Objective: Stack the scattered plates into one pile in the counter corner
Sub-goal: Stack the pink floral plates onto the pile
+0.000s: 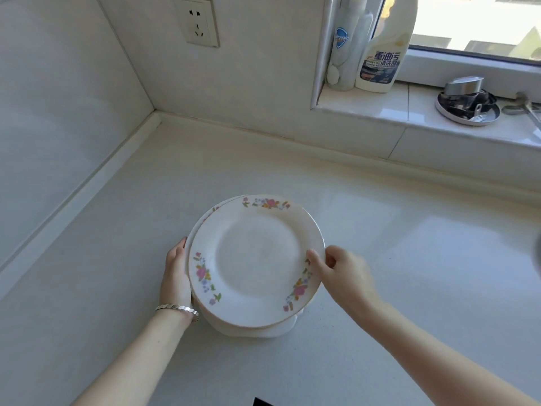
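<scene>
A pile of white plates with pink flower rims [254,259] sits in the middle of the white counter [409,273], well short of the corner [156,112]. The top plate lies slightly off-centre over the ones beneath. My left hand [175,276], with a silver bracelet at the wrist, cups the pile's left edge. At the right rim, my right hand [342,273] pinches the top plate with thumb on top. How many plates lie under the top one is hidden.
Tiled walls meet at the back left, with a wall socket [197,22]. On the window sill stand two cleaner bottles [380,60] and a round metal dish with utensils [467,105]. A dark object edge shows at far right [538,256].
</scene>
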### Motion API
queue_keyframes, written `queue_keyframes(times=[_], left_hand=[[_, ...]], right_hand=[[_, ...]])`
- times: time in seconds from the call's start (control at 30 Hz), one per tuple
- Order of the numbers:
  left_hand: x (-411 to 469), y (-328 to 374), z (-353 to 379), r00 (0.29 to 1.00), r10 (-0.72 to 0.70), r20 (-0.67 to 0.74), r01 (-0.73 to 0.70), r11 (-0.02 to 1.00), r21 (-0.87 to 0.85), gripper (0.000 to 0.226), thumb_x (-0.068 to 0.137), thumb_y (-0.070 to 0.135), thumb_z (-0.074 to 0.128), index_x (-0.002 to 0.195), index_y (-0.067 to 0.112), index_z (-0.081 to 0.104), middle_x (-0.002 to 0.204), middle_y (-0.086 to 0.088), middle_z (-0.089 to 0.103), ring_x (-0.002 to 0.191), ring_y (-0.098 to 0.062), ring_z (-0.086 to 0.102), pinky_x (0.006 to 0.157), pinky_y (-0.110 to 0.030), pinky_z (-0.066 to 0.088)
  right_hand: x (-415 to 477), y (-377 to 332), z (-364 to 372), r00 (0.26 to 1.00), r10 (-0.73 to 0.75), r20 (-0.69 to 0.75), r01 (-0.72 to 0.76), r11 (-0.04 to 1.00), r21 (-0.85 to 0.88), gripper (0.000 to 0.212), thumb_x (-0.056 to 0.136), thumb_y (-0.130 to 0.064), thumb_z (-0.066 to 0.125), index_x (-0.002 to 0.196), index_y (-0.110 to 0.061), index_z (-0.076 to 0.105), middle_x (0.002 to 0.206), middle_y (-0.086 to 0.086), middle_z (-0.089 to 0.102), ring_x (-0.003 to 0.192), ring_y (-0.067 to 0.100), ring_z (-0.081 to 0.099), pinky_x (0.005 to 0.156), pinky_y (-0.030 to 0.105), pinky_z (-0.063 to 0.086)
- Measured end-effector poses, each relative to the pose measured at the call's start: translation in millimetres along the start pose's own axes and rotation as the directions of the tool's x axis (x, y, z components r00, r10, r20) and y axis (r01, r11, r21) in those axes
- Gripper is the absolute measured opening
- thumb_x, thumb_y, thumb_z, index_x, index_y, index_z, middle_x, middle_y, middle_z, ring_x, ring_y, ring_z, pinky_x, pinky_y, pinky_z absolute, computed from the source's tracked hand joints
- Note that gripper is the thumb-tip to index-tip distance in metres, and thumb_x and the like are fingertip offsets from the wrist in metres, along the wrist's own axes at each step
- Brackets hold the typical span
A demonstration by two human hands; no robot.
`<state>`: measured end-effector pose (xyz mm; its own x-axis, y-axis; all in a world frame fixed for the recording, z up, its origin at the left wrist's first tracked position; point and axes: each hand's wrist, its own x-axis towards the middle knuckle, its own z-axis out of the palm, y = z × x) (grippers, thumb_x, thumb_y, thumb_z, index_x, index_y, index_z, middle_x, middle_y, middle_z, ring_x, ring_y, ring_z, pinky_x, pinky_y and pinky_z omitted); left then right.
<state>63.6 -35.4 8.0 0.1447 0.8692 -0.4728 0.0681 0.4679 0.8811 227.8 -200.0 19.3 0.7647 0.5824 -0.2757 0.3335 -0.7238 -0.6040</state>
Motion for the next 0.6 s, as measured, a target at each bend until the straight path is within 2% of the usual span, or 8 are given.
queue_keyframes(times=[0.07, 0.17, 0.23, 0.3, 0.33, 0.43, 0.53, 0.6], left_hand=[[3, -1, -1, 1.000, -0.012, -0.001, 0.012, 1.000, -0.013, 0.023, 0.096, 0.025, 0.038, 0.114, 0.025, 0.054, 0.091, 0.005, 0.061, 0.082, -0.014, 0.059, 0.067, -0.026, 0.045], [8, -4, -4, 0.999, -0.041, -0.019, 0.041, 0.999, -0.005, 0.019, 0.096, 0.027, 0.038, 0.097, 0.026, 0.056, 0.088, 0.005, 0.061, 0.079, -0.017, 0.059, 0.064, -0.026, 0.044], [9, -6, -5, 0.999, -0.044, -0.002, 0.044, 0.999, -0.004, 0.023, 0.096, 0.027, 0.037, 0.086, 0.031, 0.057, 0.087, 0.006, 0.061, 0.076, -0.012, 0.058, 0.063, -0.027, 0.044], [7, -5, -3, 0.999, -0.021, 0.027, 0.021, 1.000, 0.002, 0.024, 0.096, 0.027, 0.037, 0.097, 0.030, 0.060, 0.094, 0.008, 0.064, 0.084, -0.011, 0.061, 0.067, -0.027, 0.046], [8, -5, -2, 0.999, -0.006, 0.043, 0.006, 1.000, 0.002, 0.027, 0.096, 0.029, 0.037, 0.112, 0.027, 0.059, 0.105, 0.006, 0.065, 0.093, -0.013, 0.062, 0.073, -0.028, 0.047], [10, -7, -4, 0.996, 0.053, 0.074, -0.057, 0.997, 0.045, 0.041, 0.100, 0.027, 0.031, 0.140, 0.029, 0.039, 0.132, 0.006, 0.052, 0.119, -0.017, 0.052, 0.094, -0.032, 0.042], [12, -13, -10, 0.990, 0.087, 0.112, -0.089, 0.996, 0.008, 0.042, 0.100, 0.014, 0.030, 0.138, 0.031, 0.038, 0.137, 0.003, 0.048, 0.128, -0.020, 0.047, 0.107, -0.037, 0.037], [12, -14, -12, 0.987, 0.080, 0.138, -0.072, 0.996, -0.061, 0.045, 0.098, 0.006, 0.031, 0.138, 0.025, 0.040, 0.136, -0.001, 0.050, 0.125, -0.022, 0.048, 0.100, -0.034, 0.042]], right_hand=[[1, 0, 3, 0.999, -0.053, 0.006, 0.054, 0.989, -0.141, 0.046, 0.088, -0.050, 0.046, 0.054, -0.021, 0.034, 0.055, -0.006, 0.042, 0.056, 0.017, 0.042, 0.048, 0.027, 0.027], [4, -4, 6, 0.998, -0.059, 0.037, 0.065, 0.979, -0.193, 0.039, 0.087, -0.053, 0.045, 0.062, -0.024, 0.046, 0.074, -0.007, 0.051, 0.070, 0.018, 0.051, 0.053, 0.026, 0.034], [12, -4, 6, 0.998, 0.014, 0.065, -0.016, 1.000, 0.026, 0.036, 0.087, -0.053, 0.047, 0.097, -0.021, 0.059, 0.109, 0.001, 0.059, 0.095, 0.019, 0.058, 0.076, 0.029, 0.044], [24, -5, 6, 0.986, 0.073, 0.151, -0.120, 0.937, 0.328, 0.057, 0.089, -0.051, 0.047, 0.135, -0.018, 0.042, 0.142, 0.006, 0.045, 0.127, 0.022, 0.046, 0.100, 0.036, 0.037], [31, -6, 7, 0.977, 0.080, 0.198, -0.163, 0.878, 0.450, 0.061, 0.090, -0.050, 0.046, 0.142, -0.021, 0.033, 0.148, 0.005, 0.037, 0.134, 0.023, 0.038, 0.106, 0.038, 0.032], [43, -12, 21, 0.951, 0.056, 0.305, -0.261, 0.672, 0.693, 0.055, 0.094, -0.048, 0.037, 0.145, -0.028, 0.028, 0.152, -0.003, 0.033, 0.137, 0.018, 0.034, 0.115, 0.039, 0.026], [39, -14, 38, 0.971, 0.047, 0.236, -0.209, 0.652, 0.729, 0.046, 0.096, -0.037, 0.042, 0.141, -0.032, 0.036, 0.132, -0.005, 0.051, 0.121, 0.015, 0.050, 0.109, 0.039, 0.038], [35, -13, 41, 0.975, 0.039, 0.217, -0.194, 0.620, 0.760, 0.044, 0.096, -0.030, 0.045, 0.139, -0.035, 0.038, 0.122, -0.004, 0.056, 0.115, 0.017, 0.055, 0.105, 0.039, 0.043]])
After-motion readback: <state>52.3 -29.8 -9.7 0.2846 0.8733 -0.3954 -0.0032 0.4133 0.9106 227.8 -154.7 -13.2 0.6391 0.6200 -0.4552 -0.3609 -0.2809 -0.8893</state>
